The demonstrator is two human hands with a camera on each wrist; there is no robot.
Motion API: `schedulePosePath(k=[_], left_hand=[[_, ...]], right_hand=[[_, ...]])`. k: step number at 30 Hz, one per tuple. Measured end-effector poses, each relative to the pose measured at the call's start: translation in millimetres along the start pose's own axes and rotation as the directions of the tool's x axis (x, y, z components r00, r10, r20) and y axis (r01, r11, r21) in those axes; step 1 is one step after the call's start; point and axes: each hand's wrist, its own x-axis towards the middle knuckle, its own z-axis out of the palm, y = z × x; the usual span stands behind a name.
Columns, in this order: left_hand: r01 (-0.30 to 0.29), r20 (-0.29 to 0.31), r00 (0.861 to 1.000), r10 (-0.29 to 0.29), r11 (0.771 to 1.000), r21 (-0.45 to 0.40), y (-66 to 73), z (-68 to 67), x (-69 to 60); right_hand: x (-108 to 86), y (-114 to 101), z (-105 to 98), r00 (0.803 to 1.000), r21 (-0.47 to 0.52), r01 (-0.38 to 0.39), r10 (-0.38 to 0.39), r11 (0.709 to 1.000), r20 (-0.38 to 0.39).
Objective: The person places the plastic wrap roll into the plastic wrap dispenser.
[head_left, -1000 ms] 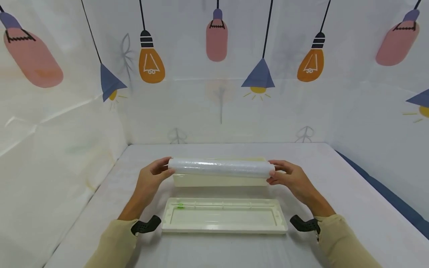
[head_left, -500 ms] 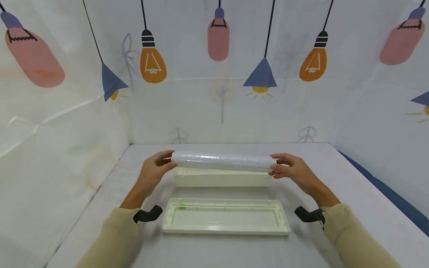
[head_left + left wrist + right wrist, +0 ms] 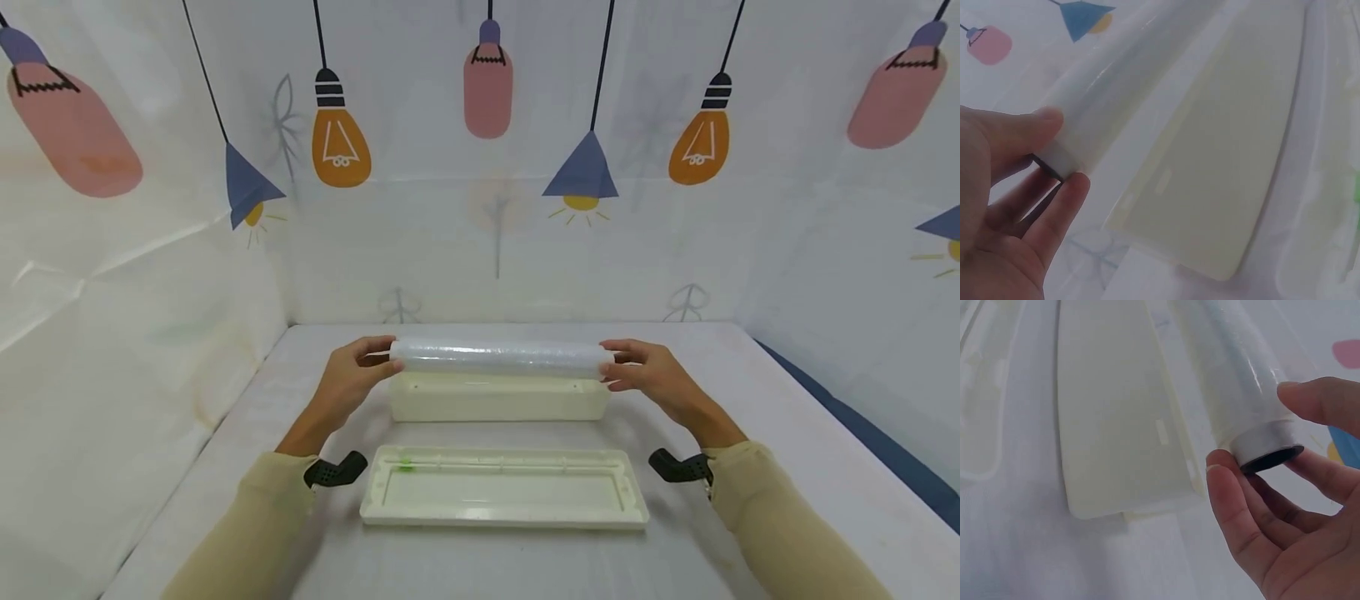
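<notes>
A roll of plastic wrap [image 3: 498,357] is held level in the air by its two ends. My left hand [image 3: 351,375] pinches the left end between thumb and fingers; the left wrist view shows the thumb on one side of the roll [image 3: 1116,81] and fingertips on the other. At the other end my right hand [image 3: 654,377] grips likewise, and the hollow core's dark opening shows in the right wrist view. Below and just behind the roll stands a long cream box [image 3: 498,402], its inside mostly hidden by the roll.
Nearer the person lies a long cream lid [image 3: 502,492], inner side up, with a small green slider [image 3: 406,464] on its rail. A white cloth covers the table [image 3: 510,567]. Printed white sheeting [image 3: 420,250] encloses the back and sides.
The roll has been lifted higher above the box, uncovering more of the box's front wall. Over the last half second it has levelled slightly, both hands still holding its ends.
</notes>
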Motion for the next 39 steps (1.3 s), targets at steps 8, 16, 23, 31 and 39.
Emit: schedulePosePath(k=[8,16,23,31,39], left_hand=[[0.012,0.008,1.0,-0.013,0.998,0.063,-2.5,-0.7,3.7],[0.012,0.02,1.0,-0.014,0.995,0.101,-1.2,-0.5,10.2],[0.02,0.02,1.0,-0.024,0.985,0.17,-3.6,-0.6,13.9],[0.03,0.032,0.999,-0.035,0.987,0.158,-5.0,2.7,14.2],[-0.011,0.067,0.998,-0.006,0.967,0.254,-3.9,1.6,18.5]], right_hand=[[6.0,2.8,-0.1,1.0,-0.047,-0.029,0.029,0.998,-0.005],[9.8,-0.2,-6.8,0.998,-0.122,-0.066,0.066,0.99,0.002],[12.7,-1.2,-7.3,0.996,-0.156,-0.087,0.089,0.984,0.007],[16.2,0.4,-4.8,0.996,-0.163,-0.09,0.092,0.982,0.004],[16.6,-3.6,-2.1,0.996,-0.154,-0.09,0.091,0.984,-0.004]])
